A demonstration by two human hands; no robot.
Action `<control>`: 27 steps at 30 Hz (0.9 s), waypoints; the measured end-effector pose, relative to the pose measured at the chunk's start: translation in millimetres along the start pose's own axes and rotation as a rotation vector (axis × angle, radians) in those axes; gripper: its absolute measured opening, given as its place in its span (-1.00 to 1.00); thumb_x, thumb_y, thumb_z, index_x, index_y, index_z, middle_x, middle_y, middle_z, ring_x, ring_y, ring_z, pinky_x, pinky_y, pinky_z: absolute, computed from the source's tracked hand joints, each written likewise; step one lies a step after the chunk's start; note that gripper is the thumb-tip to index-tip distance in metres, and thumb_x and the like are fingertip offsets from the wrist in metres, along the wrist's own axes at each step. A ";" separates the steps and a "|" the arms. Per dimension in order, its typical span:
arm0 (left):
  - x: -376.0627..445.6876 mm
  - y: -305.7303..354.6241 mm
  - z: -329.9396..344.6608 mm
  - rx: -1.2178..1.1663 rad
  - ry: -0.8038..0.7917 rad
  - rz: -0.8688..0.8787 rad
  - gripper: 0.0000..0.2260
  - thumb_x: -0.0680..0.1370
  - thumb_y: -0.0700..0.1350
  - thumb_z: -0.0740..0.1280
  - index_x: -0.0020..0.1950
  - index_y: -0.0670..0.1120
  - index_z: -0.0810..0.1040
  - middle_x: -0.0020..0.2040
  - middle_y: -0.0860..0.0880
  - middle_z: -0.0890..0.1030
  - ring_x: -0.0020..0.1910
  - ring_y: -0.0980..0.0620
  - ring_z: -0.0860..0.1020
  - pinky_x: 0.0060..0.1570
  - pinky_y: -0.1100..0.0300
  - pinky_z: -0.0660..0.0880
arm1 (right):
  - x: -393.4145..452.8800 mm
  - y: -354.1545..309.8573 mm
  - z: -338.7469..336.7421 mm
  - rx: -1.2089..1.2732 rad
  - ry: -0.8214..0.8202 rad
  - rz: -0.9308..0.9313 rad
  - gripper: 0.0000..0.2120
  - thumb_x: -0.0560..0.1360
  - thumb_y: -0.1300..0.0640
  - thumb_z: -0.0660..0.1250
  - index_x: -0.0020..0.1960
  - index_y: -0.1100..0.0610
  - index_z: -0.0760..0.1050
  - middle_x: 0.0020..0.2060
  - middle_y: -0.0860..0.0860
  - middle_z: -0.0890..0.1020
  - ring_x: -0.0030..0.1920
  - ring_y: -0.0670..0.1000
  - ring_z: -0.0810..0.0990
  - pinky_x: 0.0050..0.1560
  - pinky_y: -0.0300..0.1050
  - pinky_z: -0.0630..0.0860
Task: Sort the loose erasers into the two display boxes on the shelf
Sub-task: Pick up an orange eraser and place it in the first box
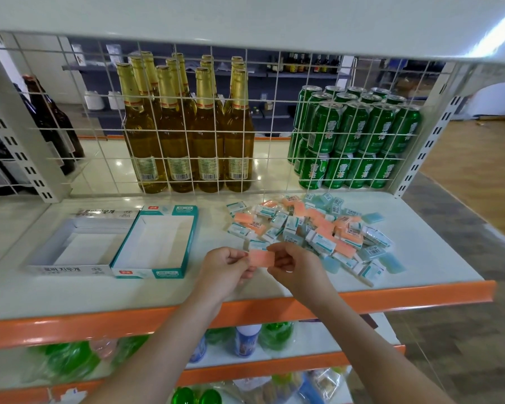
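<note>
Left hand [226, 268] and right hand [296, 268] both pinch one flat pink eraser [261, 258] above shelf [245, 290] near its orange front lip. Bare shelf between boxes and heap. Teal-edged box [184, 243], white box [45, 252]: open cardboard trays, left. Eraser pile [318, 228], glossy wrapped blocks, right.

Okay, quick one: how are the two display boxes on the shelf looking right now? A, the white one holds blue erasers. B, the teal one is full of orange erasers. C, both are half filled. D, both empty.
D: the white display box and the teal display box both show only bare floors, while the loose erasers lie piled to their right.
</note>
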State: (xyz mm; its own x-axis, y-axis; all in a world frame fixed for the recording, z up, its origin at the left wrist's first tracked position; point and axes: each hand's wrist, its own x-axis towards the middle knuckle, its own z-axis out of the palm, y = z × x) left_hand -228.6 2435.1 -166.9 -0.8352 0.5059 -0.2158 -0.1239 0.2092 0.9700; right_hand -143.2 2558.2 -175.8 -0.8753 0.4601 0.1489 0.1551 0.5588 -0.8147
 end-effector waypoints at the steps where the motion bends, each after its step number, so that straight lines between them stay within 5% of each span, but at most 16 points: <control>1: 0.2 -0.2 0.1 -0.005 0.003 0.004 -0.84 0.54 -0.31 0.27 -0.20 -0.12 0.50 -0.31 -0.07 0.59 -0.52 0.25 0.54 -0.50 0.48 0.39 | -0.3 0.0 0.0 0.004 0.006 0.003 -0.70 0.42 0.36 0.36 0.14 0.20 0.53 -0.25 -0.18 0.52 -0.23 -0.22 0.51 -0.13 -0.49 0.45; 5: 2.9 -3.2 -0.4 0.064 0.038 0.030 -0.96 0.48 -0.30 0.35 -0.11 -0.19 0.56 -0.27 -0.10 0.60 -0.34 0.07 0.56 -0.22 0.28 0.51 | 0.2 0.2 -0.2 0.008 0.048 0.002 -0.72 0.42 0.33 0.37 0.12 0.18 0.55 -0.26 -0.21 0.53 -0.22 -0.25 0.53 -0.13 -0.49 0.45; 10: 6.5 -7.7 -1.0 0.141 0.050 0.040 -0.82 0.45 -0.29 0.36 -0.23 -0.01 0.54 -0.24 -0.06 0.58 -0.21 -0.01 0.54 -0.03 0.08 0.50 | 2.3 0.8 -2.7 0.016 0.042 0.011 -0.71 0.41 0.36 0.37 0.12 0.21 0.56 -0.26 -0.21 0.54 -0.23 -0.25 0.54 -0.12 -0.50 0.45; 17: 11.9 -1.4 -7.7 0.240 0.056 0.103 -0.84 0.49 -0.24 0.32 -0.16 0.03 0.54 -0.13 -0.04 0.61 -0.10 -0.01 0.56 0.00 0.10 0.50 | 8.3 -1.1 -5.4 -0.057 0.008 0.002 -0.70 0.43 0.29 0.38 0.17 0.18 0.54 -0.25 -0.21 0.53 -0.22 -0.26 0.50 -0.14 -0.51 0.42; 23: 19.9 7.3 -40.2 0.505 0.134 0.274 -0.87 0.53 -0.18 0.27 0.03 -0.01 0.54 -0.11 0.09 0.53 -0.09 0.15 0.48 -0.15 0.36 0.39 | 17.3 -12.0 1.8 -0.099 -0.028 -0.018 -0.74 0.44 0.23 0.40 0.12 0.18 0.56 -0.26 -0.13 0.55 -0.21 -0.12 0.52 -0.10 -0.34 0.46; 27: 30.3 11.5 -76.2 0.675 0.184 0.317 -0.84 0.54 -0.16 0.26 0.10 -0.04 0.52 0.03 0.04 0.54 -0.01 0.13 0.47 0.00 0.30 0.37 | 31.7 -27.4 16.6 -0.118 -0.041 -0.059 -0.80 0.44 0.24 0.39 0.07 0.18 0.58 -0.21 0.02 0.61 -0.16 0.02 0.57 -0.05 -0.13 0.50</control>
State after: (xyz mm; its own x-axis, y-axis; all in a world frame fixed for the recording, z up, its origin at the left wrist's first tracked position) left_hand -296.2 2389.1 -153.7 -0.8592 0.4919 0.1408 0.4411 0.5727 0.6909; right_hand -182.8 2546.0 -158.1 -0.9023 0.3963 0.1697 0.1529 0.6623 -0.7335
